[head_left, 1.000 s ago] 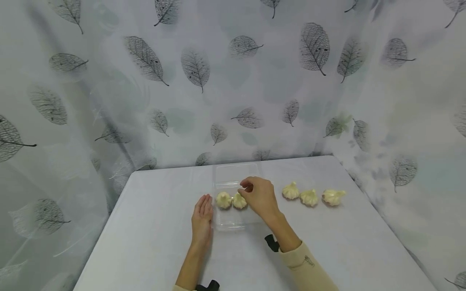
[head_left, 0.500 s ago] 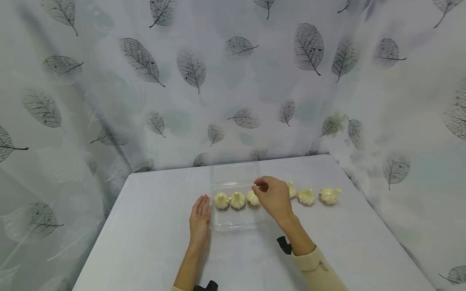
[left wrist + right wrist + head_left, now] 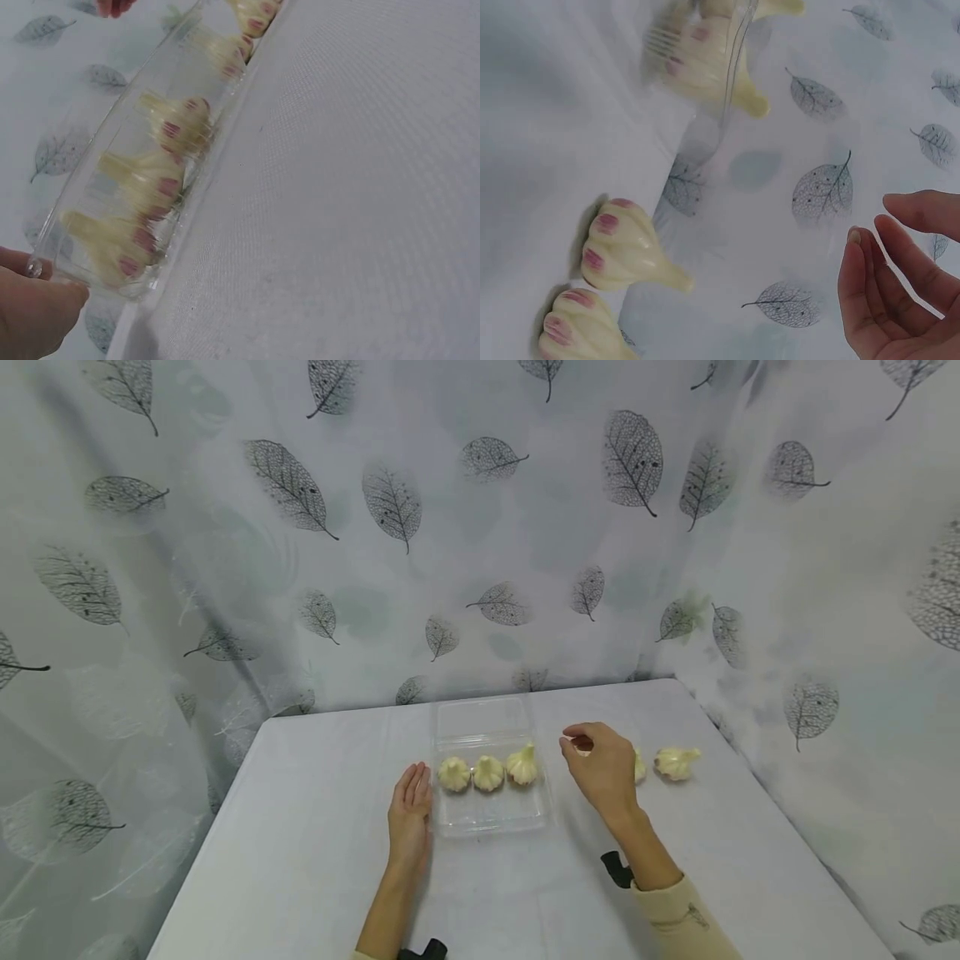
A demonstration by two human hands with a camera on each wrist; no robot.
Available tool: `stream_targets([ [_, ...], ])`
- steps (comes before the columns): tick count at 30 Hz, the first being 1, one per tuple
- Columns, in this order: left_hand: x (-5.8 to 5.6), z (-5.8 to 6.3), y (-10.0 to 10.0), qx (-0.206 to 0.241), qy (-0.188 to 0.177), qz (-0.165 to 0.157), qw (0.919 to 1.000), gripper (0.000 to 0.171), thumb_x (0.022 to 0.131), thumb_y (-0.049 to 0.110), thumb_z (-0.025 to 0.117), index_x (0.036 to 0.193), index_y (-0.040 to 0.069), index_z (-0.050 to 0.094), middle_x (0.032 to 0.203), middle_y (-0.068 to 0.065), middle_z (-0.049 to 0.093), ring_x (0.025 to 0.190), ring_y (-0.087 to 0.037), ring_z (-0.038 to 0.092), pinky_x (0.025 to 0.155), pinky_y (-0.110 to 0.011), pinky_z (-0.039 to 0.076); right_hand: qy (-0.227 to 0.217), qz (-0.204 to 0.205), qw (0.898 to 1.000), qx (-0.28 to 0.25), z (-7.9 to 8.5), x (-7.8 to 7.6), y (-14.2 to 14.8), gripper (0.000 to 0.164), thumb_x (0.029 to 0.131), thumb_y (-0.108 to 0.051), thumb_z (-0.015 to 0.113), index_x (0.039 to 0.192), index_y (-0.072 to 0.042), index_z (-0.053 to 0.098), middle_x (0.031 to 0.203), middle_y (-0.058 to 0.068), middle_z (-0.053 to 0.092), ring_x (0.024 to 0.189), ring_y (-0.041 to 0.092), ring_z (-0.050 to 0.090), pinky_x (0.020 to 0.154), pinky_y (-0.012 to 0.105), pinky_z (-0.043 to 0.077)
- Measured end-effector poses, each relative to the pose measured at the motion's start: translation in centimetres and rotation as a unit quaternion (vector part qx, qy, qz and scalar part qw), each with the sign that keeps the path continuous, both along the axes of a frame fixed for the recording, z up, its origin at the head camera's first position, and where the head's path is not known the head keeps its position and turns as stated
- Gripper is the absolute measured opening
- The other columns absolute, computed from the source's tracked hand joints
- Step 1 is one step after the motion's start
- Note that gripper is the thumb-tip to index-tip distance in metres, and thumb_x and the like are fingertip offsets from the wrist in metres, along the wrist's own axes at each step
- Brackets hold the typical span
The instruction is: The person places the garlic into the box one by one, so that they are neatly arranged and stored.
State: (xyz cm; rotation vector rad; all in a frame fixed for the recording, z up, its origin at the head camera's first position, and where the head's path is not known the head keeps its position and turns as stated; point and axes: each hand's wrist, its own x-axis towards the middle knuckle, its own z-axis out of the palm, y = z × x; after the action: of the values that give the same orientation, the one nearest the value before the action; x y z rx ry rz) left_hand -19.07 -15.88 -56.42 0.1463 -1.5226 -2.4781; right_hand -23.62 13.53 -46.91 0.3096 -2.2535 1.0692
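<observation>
A clear plastic box [image 3: 489, 820] lies on the table with its lid folded back, holding a row of three pale garlic bulbs [image 3: 488, 773] with pink marks. My left hand [image 3: 408, 818] rests along the box's left side, fingers straight; the left wrist view has its thumb [image 3: 64, 300] by the box corner. To the right of the box, my right hand [image 3: 602, 770] hovers over the loose garlic, fingers loosely bent and holding nothing. One loose garlic bulb [image 3: 677, 763] shows fully; another is partly behind the hand. Two loose garlic bulbs [image 3: 626, 247] appear in the right wrist view.
A white cloth covers the table [image 3: 315, 860]. Behind and beside it hangs a pale curtain [image 3: 480, 552] printed with dark leaves. The open lid [image 3: 483, 717] extends toward the table's back edge.
My right hand has let go of the third garlic bulb in the box and moved right, over the loose ones. The left hand stays against the box.
</observation>
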Motion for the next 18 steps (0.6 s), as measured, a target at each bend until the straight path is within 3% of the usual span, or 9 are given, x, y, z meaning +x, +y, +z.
stream_targets([
  [10,0.2,0.0,0.0,-0.016,0.006,0.000,0.9998,0.062,0.102,-0.017,0.034,0.161,-0.004,0.022,0.169,-0.020,0.025,0.158,-0.031,0.024,0.126,-0.036,0.028,-0.018,-0.037,0.999,0.001,-0.4,-0.6,2.7,0.013,0.087,-0.007,0.081,0.097,0.000,0.079,0.099,0.018,0.075,0.090,0.037,0.072,0.076,0.052,0.061],
  [18,0.2,0.0,-0.2,-0.001,0.008,-0.003,1.0000,0.061,0.103,-0.017,0.034,0.161,-0.004,0.021,0.169,-0.019,0.024,0.158,-0.028,0.023,0.127,-0.035,0.026,-0.050,-0.075,0.996,0.016,-0.9,-1.3,5.2,0.015,0.088,-0.009,0.079,0.100,0.001,0.079,0.108,0.022,0.073,0.096,0.042,0.070,0.077,0.057,0.058],
])
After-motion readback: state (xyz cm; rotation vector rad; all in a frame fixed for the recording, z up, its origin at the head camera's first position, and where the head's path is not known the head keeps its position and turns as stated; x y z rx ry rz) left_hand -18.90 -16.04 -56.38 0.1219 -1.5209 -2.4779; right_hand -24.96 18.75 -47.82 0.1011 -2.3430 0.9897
